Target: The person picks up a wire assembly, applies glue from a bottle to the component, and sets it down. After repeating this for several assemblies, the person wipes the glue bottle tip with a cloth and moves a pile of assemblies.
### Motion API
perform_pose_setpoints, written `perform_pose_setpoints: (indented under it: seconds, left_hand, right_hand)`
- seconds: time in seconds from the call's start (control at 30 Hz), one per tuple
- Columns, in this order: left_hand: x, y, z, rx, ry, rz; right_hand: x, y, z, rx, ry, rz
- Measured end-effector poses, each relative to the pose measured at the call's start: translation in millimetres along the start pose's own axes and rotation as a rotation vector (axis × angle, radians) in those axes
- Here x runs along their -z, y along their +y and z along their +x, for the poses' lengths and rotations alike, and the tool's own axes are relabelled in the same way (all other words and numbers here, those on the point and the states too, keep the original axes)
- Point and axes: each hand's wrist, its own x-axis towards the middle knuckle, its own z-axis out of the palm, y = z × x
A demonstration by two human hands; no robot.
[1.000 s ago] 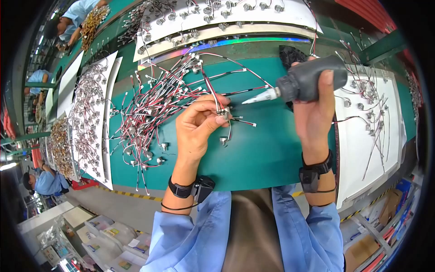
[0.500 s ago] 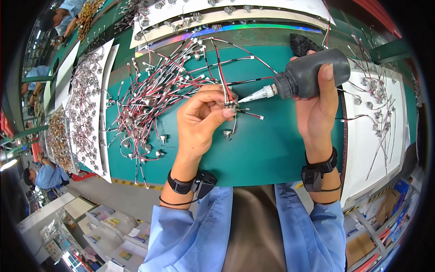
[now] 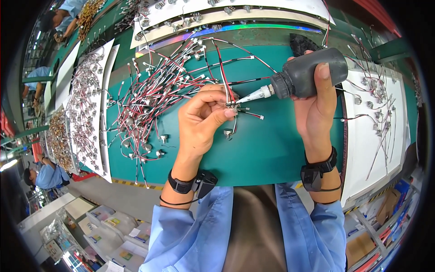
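One person's left hand [image 3: 198, 119], seen from the head view looking down, pinches a small metal part [image 3: 232, 106] with red, white and black wires between thumb and fingers, above a green mat [image 3: 272, 154]. The right hand [image 3: 313, 106] is wrapped around a dark grey bottle [image 3: 315, 74], tilted nearly on its side, thumb across its near face. Its white tapered nozzle [image 3: 257, 94] points left, the tip right at the metal part; I cannot tell whether they touch. Just below the left hand is another metal part [image 3: 228, 133] on a wire.

To the left, a tangled heap of wired parts [image 3: 158, 90] spreads over the mat. More wired parts sit on a white sheet [image 3: 362, 158] at the right and on a white board [image 3: 105, 154] at the far left. Both wrists wear black bands [image 3: 181, 185] below blue sleeves [image 3: 190, 235]. Beyond the board, a co-worker in blue [image 3: 49, 181] is near the far-left edge.
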Motion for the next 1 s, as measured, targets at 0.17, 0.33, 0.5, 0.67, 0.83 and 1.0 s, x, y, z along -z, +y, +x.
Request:
perform_pose_setpoints:
  seconds: [0.17,0.33,0.5,0.67,0.83,1.0]
  left_hand:
    - [2.2,-0.9,-0.8,0.012,0.007,0.009]
    - [2.8,-1.2,3.6,-0.001,0.005,0.024]
    - [2.2,3.1,5.9,-0.037,0.000,0.027]
    - [4.3,15.0,-2.2,-0.133,0.064,0.215]
    - [-17.1,95.4,12.7,-0.397,0.054,0.576]
    - [-54.0,153.8,105.2,-0.450,0.125,0.890]
  right_hand:
    - [-1.0,2.3,0.5,0.004,0.000,0.000]
    - [4.9,-2.2,8.3,0.112,0.064,-0.067]
    - [22.2,-11.3,25.4,0.226,0.199,-0.011]
    - [47.0,-28.1,32.5,0.271,0.357,0.184]
    - [68.4,-44.8,23.5,0.297,0.413,0.374]
    - [79.5,-48.8,21.1,0.281,0.450,0.502]
